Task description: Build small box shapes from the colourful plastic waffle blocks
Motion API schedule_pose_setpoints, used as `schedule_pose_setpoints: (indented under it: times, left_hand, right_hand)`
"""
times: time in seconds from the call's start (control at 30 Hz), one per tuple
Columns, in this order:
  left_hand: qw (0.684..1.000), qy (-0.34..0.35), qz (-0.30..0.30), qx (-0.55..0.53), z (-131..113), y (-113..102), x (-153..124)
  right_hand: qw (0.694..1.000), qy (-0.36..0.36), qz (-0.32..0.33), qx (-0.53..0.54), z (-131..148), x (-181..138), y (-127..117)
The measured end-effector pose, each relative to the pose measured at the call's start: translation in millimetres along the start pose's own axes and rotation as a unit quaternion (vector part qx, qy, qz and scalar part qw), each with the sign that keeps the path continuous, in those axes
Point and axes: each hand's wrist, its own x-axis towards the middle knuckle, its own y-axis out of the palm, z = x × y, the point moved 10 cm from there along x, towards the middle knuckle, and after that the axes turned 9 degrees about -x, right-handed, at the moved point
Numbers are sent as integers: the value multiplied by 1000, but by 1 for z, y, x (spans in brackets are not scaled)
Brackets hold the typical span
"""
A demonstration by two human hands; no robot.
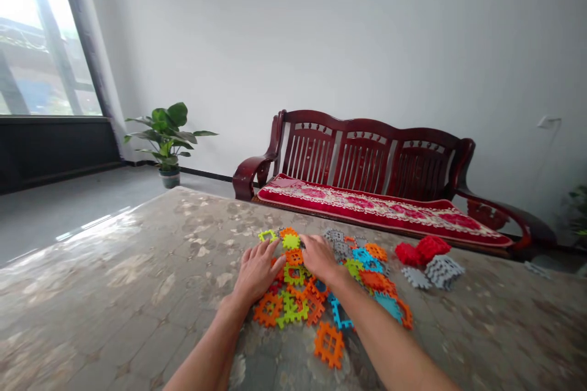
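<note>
A pile of flat, toothed plastic building tiles in orange, lime green, blue and grey lies on a patterned table. My left hand rests palm down on the pile's left side, fingers spread towards a lime green tile. My right hand lies over the middle of the pile with its fingers curled down onto the tiles; what they grip, if anything, is hidden. One orange tile lies apart near my right forearm.
A red assembled piece and grey tiles sit at the right of the pile. Beyond the table stand a dark wooden bench with a red cushion, a potted plant and a large window.
</note>
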Motion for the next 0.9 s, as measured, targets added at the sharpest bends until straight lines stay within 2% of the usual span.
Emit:
schedule_pose_setpoints:
  times: [0.17,0.23,0.37,0.67,0.9]
  left_hand:
    - [999,11,19,30,-4,6,-3]
    - [999,14,20,38,-5,6,-3]
    - [999,22,17,45,-7,6,-4]
    - [999,18,18,29,-10,4,-4]
    - [999,15,23,20,-10,3,-4]
  right_hand:
    - [997,-47,-33,42,11,0,-3]
    - [998,-14,-47,47,2,0,-8]
    - [998,61,-24,3,-21,2,-9]
    - [998,63,10,-22,-16,12,-4]
    - [994,102,20,42,-18,15,0]
